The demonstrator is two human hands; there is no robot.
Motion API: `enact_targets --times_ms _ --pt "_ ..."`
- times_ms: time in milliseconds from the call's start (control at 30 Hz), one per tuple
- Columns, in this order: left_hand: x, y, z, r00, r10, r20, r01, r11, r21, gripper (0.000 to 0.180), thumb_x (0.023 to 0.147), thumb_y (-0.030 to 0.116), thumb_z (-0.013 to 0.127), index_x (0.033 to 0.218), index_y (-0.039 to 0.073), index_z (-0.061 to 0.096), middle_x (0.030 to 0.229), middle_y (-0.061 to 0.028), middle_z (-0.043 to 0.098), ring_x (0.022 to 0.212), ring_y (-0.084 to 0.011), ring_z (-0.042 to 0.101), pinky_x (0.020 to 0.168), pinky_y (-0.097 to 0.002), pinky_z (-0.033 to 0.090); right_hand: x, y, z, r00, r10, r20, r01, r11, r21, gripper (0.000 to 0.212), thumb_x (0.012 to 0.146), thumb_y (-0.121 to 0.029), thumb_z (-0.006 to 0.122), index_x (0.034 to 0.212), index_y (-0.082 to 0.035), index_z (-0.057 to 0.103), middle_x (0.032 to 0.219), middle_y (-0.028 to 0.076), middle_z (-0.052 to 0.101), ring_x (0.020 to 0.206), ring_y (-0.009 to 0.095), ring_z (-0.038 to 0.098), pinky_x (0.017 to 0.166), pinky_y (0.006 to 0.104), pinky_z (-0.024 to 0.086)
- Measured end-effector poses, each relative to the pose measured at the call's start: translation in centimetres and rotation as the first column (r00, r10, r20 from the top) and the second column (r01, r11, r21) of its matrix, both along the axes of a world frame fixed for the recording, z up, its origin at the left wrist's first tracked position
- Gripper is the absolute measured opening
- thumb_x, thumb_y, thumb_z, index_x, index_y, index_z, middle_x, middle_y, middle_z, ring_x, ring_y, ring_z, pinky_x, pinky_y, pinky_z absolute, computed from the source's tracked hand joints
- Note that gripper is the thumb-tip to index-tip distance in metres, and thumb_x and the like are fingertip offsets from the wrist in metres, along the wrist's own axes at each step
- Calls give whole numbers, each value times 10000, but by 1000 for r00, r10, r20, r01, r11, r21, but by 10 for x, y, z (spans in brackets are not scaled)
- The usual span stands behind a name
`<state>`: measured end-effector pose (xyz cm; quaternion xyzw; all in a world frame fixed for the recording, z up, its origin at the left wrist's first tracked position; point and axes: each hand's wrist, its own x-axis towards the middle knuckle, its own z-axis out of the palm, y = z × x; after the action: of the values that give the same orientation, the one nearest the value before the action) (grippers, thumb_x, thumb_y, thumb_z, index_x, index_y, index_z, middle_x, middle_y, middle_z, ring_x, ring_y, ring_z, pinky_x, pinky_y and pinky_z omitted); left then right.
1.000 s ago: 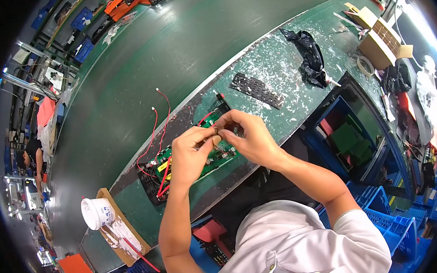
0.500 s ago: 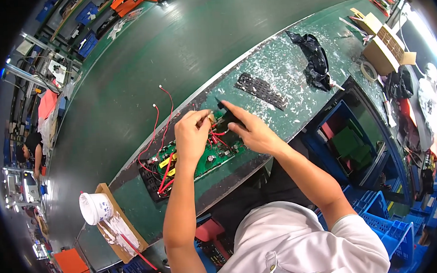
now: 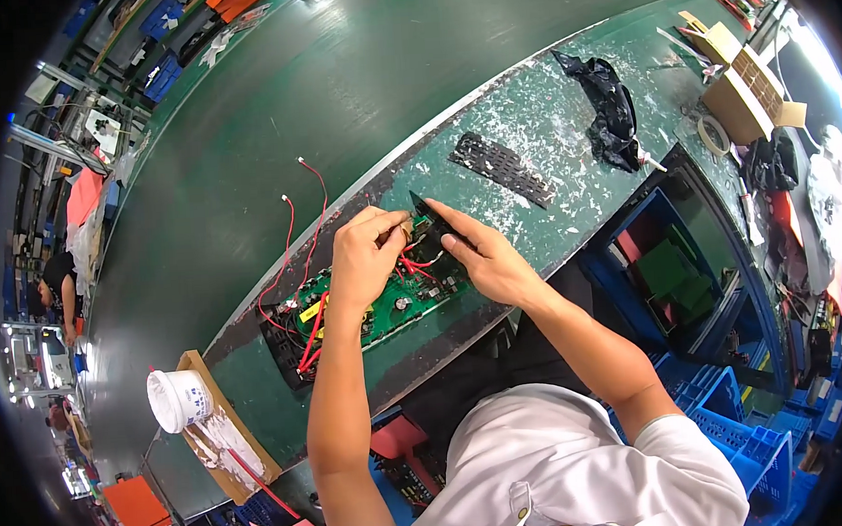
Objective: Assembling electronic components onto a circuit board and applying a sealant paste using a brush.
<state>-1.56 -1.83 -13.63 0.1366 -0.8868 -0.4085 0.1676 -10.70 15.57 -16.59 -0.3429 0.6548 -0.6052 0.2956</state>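
Observation:
A green circuit board (image 3: 423, 306) with red wires and yellow-marked parts lies on the bench in front of me. At its left end is a black slotted end panel (image 3: 279, 347). My right hand (image 3: 499, 266) grips a second black panel (image 3: 435, 218) at the board's right end, with fingers along its outer side and the thumb on the near edge. My left hand (image 3: 364, 258) is over the board's far edge, thumb and fingertips pinched together beside that panel. Whatever sits in this pinch is too small and covered to name. Two thin red leads (image 3: 316, 221) with white plugs trail onto the far surface.
A black slotted plate (image 3: 502, 169) and a crumpled black bag (image 3: 611, 110) lie on the flake-strewn bench to the right. A white tub (image 3: 179, 399) stands in a cardboard tray (image 3: 260, 459) at left. Blue crates (image 3: 734, 418) are low right. A cardboard box (image 3: 743, 94) stands far right.
The board and both hands have shifted slightly left in the picture. The black panel in my right hand has tilted and sits closer along the board's end. The left hand keeps its pinch.

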Motion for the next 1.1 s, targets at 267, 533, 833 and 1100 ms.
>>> enact_targets --times_ms 267,533,833,1100 --pt "-2 -3 -3 1000 21 -5 -21 1000 -12 173 863 8 612 998 -36 711 852 -144 674 698 -221 669 635 -314 502 1 -3 6 1000 7 -28 -8 1000 -5 483 1008 -85 499 1483 -72 411 1379 158 552 1258 219 533 1062 329 393" --pt "-13 4 -9 992 -33 -119 9 981 -192 101 821 -20 614 898 -44 674 810 -169 659 711 -267 665 656 -351 515 8 0 0 961 -89 -260 92 996 0 501 974 -77 523 1461 -42 413 1259 235 579 1178 378 568 1007 391 440" --pt "29 28 13 990 -102 -93 108 992 62 447 915 -109 471 1351 -27 413 1093 -149 575 1020 -214 671 845 -309 550 11 9 25 761 -284 -583 282 954 -97 318 882 -118 687 1157 -20 563 1338 246 482 1197 459 505 984 477 440" --pt "22 36 19 990 -76 -118 96 979 178 422 897 -142 492 1305 -42 454 1103 -178 607 953 -245 694 799 -330 578 -2 8 28 823 -135 -552 116 991 -70 148 884 -135 699 918 -12 624 1298 242 499 1083 428 560 898 473 470"
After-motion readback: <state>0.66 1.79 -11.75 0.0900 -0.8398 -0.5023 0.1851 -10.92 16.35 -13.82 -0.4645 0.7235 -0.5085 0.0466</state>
